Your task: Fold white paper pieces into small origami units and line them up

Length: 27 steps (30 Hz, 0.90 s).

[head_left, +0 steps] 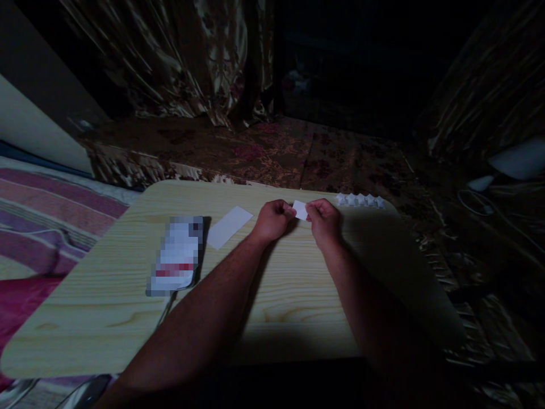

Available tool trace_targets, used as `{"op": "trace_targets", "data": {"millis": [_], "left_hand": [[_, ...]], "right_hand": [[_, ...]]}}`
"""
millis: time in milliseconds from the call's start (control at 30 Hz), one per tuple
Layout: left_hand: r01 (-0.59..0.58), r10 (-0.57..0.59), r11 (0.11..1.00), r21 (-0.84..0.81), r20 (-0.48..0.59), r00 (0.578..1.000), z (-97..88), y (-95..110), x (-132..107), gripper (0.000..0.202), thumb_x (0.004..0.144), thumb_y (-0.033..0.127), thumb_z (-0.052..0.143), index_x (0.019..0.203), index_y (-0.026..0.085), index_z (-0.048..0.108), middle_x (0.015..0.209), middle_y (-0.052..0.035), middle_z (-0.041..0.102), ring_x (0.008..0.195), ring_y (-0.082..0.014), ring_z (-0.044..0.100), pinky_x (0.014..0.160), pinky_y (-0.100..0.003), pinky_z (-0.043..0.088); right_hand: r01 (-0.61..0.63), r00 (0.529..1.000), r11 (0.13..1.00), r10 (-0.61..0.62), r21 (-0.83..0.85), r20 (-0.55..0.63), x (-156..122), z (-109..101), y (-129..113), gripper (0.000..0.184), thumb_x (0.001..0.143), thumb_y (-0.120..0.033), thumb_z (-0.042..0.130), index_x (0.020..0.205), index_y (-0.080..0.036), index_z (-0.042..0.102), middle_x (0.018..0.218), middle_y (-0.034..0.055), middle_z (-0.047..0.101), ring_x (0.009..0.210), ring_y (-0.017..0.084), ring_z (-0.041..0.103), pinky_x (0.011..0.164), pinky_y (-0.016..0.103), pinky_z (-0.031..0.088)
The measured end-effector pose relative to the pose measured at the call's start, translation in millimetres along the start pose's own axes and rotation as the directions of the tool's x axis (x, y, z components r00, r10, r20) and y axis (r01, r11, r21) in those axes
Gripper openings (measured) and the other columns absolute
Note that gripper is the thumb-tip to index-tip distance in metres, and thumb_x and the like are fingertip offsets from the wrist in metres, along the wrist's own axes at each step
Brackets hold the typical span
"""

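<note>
A small white piece of paper (300, 209) is pinched between both hands above the far part of a light wooden table (128, 307). My left hand (272, 218) grips its left edge with closed fingers. My right hand (324, 219) grips its right edge, fingers closed too. A row of several small white folded paper pieces (361, 200) lies just beyond my right hand near the table's far edge. A white paper strip (229, 226) lies flat to the left of my left hand.
A phone (176, 257) lies on the table's left part, with a cable running off the front edge. Striped bedding (46, 216) is at left. Dark patterned fabric (272, 150) lies beyond the table. White objects (515, 162) sit at far right.
</note>
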<state>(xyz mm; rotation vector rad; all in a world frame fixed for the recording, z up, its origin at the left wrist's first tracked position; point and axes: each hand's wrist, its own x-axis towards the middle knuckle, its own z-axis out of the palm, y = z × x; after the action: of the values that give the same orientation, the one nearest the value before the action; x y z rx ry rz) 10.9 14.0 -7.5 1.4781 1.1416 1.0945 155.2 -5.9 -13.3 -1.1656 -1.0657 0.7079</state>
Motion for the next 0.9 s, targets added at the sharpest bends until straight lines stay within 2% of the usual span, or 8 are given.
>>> {"op": "trace_targets", "data": {"millis": [133, 433, 600, 900], "left_hand": [[-0.009, 0.008, 0.999, -0.049, -0.005, 1.000, -0.3, -1, -1, 0.025, 0.070, 0.039, 0.068, 0.068, 0.015, 0.059, 0.058, 0.0017, 0.054, 0.051, -0.0090, 0.040, 0.051, -0.023, 0.032], [-0.046, 0.023, 0.982, -0.183, -0.127, 0.992, 2.0, 0, -1, 0.016, 0.072, 0.032, 0.063, 0.073, 0.018, 0.056, 0.063, 0.0016, 0.056, 0.057, -0.0109, 0.047, 0.056, -0.023, 0.036], [-0.091, 0.052, 0.958, -0.271, -0.147, 0.988, -1.5, -1, 1, 0.016, 0.071, 0.031, 0.064, 0.075, 0.017, 0.057, 0.065, 0.0013, 0.057, 0.059, -0.0104, 0.049, 0.059, -0.023, 0.039], [-0.028, -0.048, 0.925, -0.378, -0.191, 0.981, -3.8, 0, 1, 0.018, 0.062, 0.026, 0.070, 0.071, 0.014, 0.061, 0.063, -0.0001, 0.060, 0.056, -0.0100, 0.051, 0.058, -0.024, 0.040]], "right_hand": [[0.014, 1.000, 1.000, -0.014, -0.007, 0.016, 0, 0, 0, 0.019, 0.075, -0.036, 0.062, 0.073, -0.018, 0.058, 0.055, -0.0037, 0.056, 0.051, 0.011, 0.051, 0.050, 0.023, 0.040], [-0.030, 0.994, 0.999, 0.032, -0.019, 0.107, -6, 6, -1, 0.016, 0.075, -0.034, 0.062, 0.076, -0.018, 0.059, 0.060, -0.0017, 0.061, 0.054, 0.012, 0.056, 0.051, 0.023, 0.042], [0.007, 0.982, 0.993, 0.015, -0.115, 0.186, -8, 7, 4, 0.013, 0.075, -0.031, 0.060, 0.076, -0.018, 0.059, 0.060, -0.0024, 0.060, 0.055, 0.012, 0.054, 0.053, 0.023, 0.040], [0.061, 0.967, 0.974, -0.004, -0.217, 0.253, -10, 6, -3, 0.009, 0.075, -0.027, 0.056, 0.072, -0.019, 0.057, 0.060, -0.0027, 0.060, 0.057, 0.012, 0.055, 0.055, 0.023, 0.040]]}}
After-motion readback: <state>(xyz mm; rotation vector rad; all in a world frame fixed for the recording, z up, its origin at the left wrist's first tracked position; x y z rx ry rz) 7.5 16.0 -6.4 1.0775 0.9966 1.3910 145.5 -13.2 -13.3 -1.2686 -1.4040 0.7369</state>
